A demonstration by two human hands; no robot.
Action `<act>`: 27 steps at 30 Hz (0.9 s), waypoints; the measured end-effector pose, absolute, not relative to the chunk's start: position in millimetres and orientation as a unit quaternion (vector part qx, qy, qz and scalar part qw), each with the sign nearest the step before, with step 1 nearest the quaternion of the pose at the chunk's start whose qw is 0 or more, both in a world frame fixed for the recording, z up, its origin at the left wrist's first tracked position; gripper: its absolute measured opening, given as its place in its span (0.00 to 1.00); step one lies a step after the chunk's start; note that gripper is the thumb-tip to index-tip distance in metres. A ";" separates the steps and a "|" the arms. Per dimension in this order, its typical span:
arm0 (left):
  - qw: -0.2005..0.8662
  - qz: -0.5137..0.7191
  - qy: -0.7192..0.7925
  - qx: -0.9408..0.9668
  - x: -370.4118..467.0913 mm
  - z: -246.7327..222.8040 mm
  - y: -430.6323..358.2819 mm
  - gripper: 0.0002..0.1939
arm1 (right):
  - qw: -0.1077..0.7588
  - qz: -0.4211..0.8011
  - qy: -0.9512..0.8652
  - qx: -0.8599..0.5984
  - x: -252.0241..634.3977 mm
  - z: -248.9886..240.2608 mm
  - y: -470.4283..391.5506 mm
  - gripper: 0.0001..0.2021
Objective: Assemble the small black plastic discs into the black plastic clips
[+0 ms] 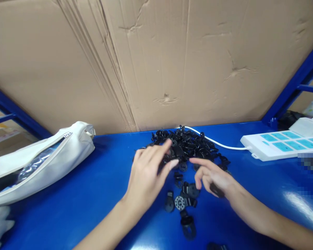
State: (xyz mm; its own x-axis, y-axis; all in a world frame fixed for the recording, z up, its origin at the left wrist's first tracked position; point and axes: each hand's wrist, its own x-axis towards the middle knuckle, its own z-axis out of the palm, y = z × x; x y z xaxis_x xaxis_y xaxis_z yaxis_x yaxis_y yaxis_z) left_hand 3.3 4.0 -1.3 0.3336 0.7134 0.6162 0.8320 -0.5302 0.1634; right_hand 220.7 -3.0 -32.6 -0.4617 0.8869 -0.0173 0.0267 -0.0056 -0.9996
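A heap of small black plastic parts (pixel 190 144) lies on the blue table (pixel 114 166) near the cardboard. My left hand (pixel 150 166) reaches to the heap's left front edge, thumb and forefinger apart; whether anything is under its fingers is hidden. On the right, my right hand (pixel 214 177) has its forefinger stretched toward the heap, other fingers curled, and a dark oval part (pixel 216 190) is held against the palm. Between and below the hands lie several loose parts, among them a round one with holes (pixel 179 203) and a ring-shaped one (pixel 189 229).
A white open pouch (pixel 78 149) rests at the left. A white power strip (pixel 258 147) with blue sockets stands at the right, its white cable (pixel 219 143) running behind the heap. Cardboard (pixel 156 69) rises at the back between blue frame posts (pixel 289 86).
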 end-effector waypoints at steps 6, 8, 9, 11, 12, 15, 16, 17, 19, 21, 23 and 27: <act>0.076 -0.267 -0.486 -0.829 11.0 -3.6 -2.3 0.29 | 0.399 0.721 -0.441 -0.354 211.0 -30.0 6.6 0.25; 0.046 -0.272 -0.427 -0.861 21.7 -1.7 -13.4 0.24 | 0.406 0.760 -0.390 -0.324 209.6 -29.3 4.1 0.26; 0.033 -0.281 -0.404 -0.870 26.8 -0.6 -18.8 0.23 | 0.405 0.774 -0.372 -0.314 209.5 -29.2 2.0 0.25; 0.021 -0.303 -0.379 -0.874 34.6 1.2 -27.0 0.23 | 0.396 0.795 -0.349 -0.300 209.9 -30.1 -3.4 0.24; 0.019 -0.314 -0.374 -0.873 37.2 1.5 -29.5 0.22 | 0.391 0.804 -0.341 -0.292 210.0 -31.3 -6.2 0.24; 0.019 -0.336 -0.367 -0.867 41.5 -0.9 -32.6 0.14 | 0.377 0.832 -0.328 -0.240 208.5 -37.0 -13.7 0.23; 0.021 -0.345 -0.366 -0.864 42.4 -2.6 -32.7 0.12 | 0.376 0.839 -0.327 -0.219 207.5 -39.0 -15.6 0.22; 0.022 -0.352 -0.368 -0.860 43.2 -4.7 -32.7 0.10 | 0.376 0.843 -0.326 -0.203 206.6 -40.7 -17.2 0.22; 0.026 -0.366 -0.370 -0.854 45.0 -8.5 -32.4 0.07 | 0.382 0.841 -0.332 -0.191 205.6 -42.2 -19.2 0.21; 0.030 -0.382 -0.368 -0.847 46.6 -10.5 -31.2 0.06 | 0.384 0.837 -0.341 -0.189 206.6 -41.0 -19.4 0.20; 0.030 -0.400 -0.365 -0.840 47.1 -9.5 -28.9 0.07 | 0.369 0.836 -0.366 -0.179 210.2 -38.2 -17.9 0.20; 0.021 -0.410 -0.372 -0.832 44.2 -2.1 -23.3 0.09 | 0.322 0.789 -0.466 -0.237 221.4 -32.6 -11.4 0.21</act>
